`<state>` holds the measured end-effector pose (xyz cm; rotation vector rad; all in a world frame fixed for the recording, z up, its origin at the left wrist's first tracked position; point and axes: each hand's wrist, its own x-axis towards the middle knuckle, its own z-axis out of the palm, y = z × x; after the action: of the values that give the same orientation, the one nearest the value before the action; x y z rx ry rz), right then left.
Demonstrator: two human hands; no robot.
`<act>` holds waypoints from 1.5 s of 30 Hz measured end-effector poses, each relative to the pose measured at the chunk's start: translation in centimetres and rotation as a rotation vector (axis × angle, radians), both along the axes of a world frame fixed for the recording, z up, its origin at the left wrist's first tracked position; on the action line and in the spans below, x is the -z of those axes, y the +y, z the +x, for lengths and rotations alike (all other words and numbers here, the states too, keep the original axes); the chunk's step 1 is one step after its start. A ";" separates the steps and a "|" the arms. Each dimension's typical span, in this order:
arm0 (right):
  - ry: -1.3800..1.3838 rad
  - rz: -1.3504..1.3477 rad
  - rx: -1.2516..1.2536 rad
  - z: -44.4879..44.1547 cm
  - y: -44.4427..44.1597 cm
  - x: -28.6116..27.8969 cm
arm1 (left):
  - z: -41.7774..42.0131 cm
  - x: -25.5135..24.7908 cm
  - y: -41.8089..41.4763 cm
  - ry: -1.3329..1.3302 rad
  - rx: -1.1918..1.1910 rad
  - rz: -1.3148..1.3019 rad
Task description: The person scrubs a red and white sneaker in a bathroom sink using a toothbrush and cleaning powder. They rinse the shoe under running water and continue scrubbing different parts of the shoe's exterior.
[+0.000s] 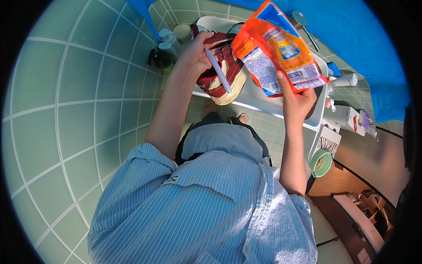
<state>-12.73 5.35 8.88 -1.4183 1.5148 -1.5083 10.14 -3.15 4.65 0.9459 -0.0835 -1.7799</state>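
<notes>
Pinched in my left hand [199, 54] is a pale purple handle [218, 70]; what its upper end joins is hidden behind the fingers. Right beneath it, a dark red and cream sneaker [227, 87] lies tilted over the front rim of a white sink [255, 104]. Another red shoe part [196, 30] shows behind my left fingers. My right hand [298, 102] grips the lower edge of an orange and blue plastic pouch [275, 49], raised above the sink. Printing covers the pouch, and its top end runs up to the frame's edge.
White pump bottles [169, 39] and a dark pump bottle [161, 60] stand against the green tiled wall [82, 82]. Behind the pouch is a metal faucet [299, 19]. Tubes [344, 80], a green bowl [322, 164] and an open drawer [357, 214] are on the right. A blue sheet [385, 66] hangs behind.
</notes>
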 end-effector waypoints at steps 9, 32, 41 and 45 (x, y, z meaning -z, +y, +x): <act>0.048 0.034 -0.032 0.2 -1.1 0.1 | -0.2 -0.1 -0.2 -0.023 -0.016 0.033; 0.027 0.099 0.054 0.6 1.9 1.6 | 0.6 1.8 -0.7 0.043 -0.013 0.031; 0.111 0.043 0.072 -0.5 -1.3 0.5 | 0.3 1.0 0.0 0.055 0.030 0.035; 0.032 0.000 0.118 -0.1 -1.3 0.3 | -0.4 0.2 0.5 -0.048 0.029 0.009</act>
<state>-12.81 4.06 8.63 -1.3808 1.6433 -1.5608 9.77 -2.61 4.48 0.9984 -0.1201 -1.7855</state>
